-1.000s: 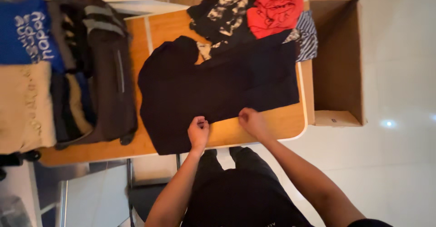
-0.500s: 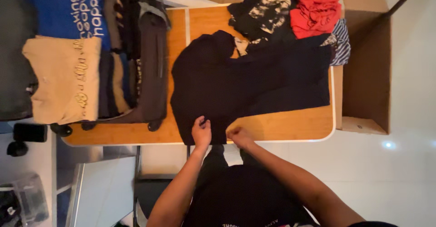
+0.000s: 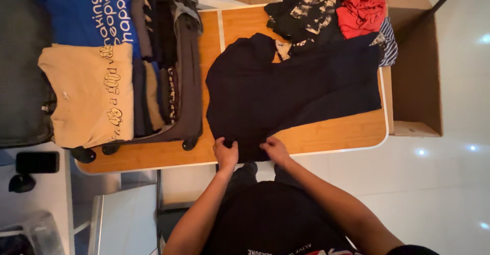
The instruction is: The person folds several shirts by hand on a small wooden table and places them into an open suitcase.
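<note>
1. So, my left hand (image 3: pixel 225 153) is curled shut on the near edge of the black shirt (image 3: pixel 286 91); fingers are pinching the cloth right at the table's front edge.
2. My right hand (image 3: pixel 275 150) is just beside it, also closed on that same near edge; the two hands are close together but not touching.
3. The black shirt is spread across the wooden table (image 3: pixel 337 132), with its bottom corner hanging a bit over the front edge where I've got it; the far side runs up to the clothes pile.
4. That pile sits at the far right corner: a black-and-white patterned top (image 3: pixel 303 15), a red garment (image 3: pixel 363 5), and something striped (image 3: pixel 389 43) poking out under it.
5. On the left there's an open suitcase (image 3: pixel 186 71) with folded stuff in it; a blue shirt (image 3: pixel 87 12) and a tan shirt (image 3: pixel 84 94) lie on top.
6. A cardboard box (image 3: pixel 413 66) stands off the table's right end.
</note>
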